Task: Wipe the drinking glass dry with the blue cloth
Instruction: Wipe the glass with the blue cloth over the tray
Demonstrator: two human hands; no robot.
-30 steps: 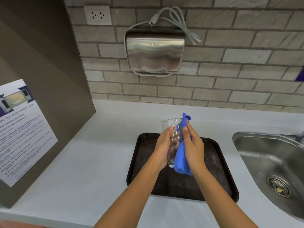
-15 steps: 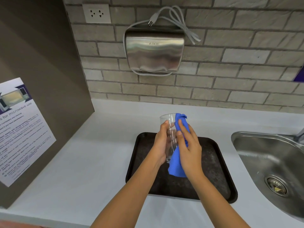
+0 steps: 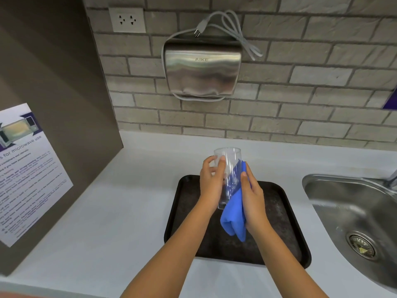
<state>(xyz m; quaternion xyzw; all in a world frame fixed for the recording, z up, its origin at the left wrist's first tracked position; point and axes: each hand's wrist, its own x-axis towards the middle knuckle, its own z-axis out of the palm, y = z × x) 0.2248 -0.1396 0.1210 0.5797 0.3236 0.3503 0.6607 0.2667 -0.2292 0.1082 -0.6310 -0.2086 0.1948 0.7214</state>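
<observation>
Down the wall of the drinking glass (image 3: 228, 175) slid the blue cloth (image 3: 235, 214), off the rim where it sat a moment earlier.

Left hand (image 3: 209, 186) kept its grip wrapped round the glass, upright above the black tray (image 3: 285, 224) on the surface; right hand (image 3: 252, 201) pressed the cloth flat against the glass's right side. Rim now bare, so the outer wipe looked under way, the inside probably still to do.
</observation>
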